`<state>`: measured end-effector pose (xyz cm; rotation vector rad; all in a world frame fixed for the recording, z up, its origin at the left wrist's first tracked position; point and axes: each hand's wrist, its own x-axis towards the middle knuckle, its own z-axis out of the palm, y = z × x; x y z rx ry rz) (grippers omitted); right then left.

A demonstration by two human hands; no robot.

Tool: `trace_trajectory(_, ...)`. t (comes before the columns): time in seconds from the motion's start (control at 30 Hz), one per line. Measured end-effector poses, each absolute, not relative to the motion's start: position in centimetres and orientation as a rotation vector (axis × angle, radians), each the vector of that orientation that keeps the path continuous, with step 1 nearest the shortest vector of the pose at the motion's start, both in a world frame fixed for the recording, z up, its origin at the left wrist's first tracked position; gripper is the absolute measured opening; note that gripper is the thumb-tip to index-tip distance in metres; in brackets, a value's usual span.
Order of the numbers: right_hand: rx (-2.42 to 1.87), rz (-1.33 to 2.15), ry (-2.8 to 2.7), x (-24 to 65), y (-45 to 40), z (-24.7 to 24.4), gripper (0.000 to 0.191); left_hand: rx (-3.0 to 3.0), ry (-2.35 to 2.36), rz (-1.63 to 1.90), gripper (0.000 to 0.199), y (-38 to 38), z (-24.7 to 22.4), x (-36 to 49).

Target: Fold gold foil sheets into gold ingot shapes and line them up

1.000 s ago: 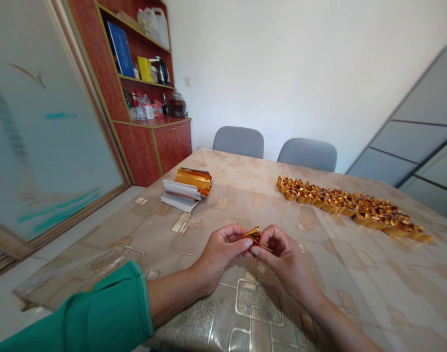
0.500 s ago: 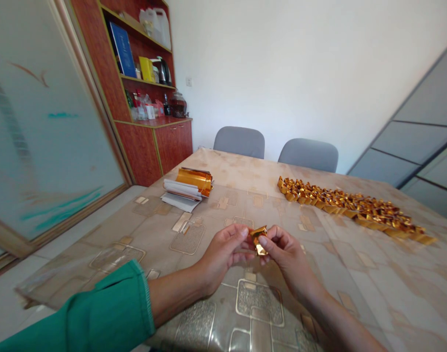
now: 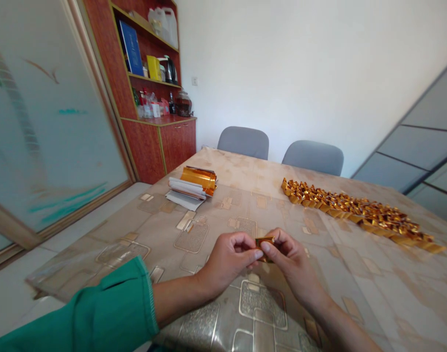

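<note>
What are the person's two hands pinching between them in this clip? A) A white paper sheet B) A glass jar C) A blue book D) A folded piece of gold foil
D: the left hand and right hand meet around a small folded piece of gold foil.

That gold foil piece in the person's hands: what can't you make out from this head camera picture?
Head view: the gold foil piece is partly hidden by the right hand's fingers, so its full shape is unseen.
Head view: the row of gold pieces is too small to tell each apart.
</note>
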<state>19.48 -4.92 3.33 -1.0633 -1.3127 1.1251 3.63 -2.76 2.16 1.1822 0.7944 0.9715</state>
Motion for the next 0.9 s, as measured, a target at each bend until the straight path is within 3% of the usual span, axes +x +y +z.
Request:
trace_trajectory(0.47, -1.066, 1.121, -1.333, 19.3, -5.15, 2.55, 0.034, 1.179, 0.782, 0.992, 0.024, -2.7, 1.94, 3.47)
trace_trajectory(0.9, -1.036, 1.058, -1.27, 19.59, -4.9, 2.9, 0.031, 1.051, 0.708, 0.988, 0.035, -2.49, 1.98, 3.78)
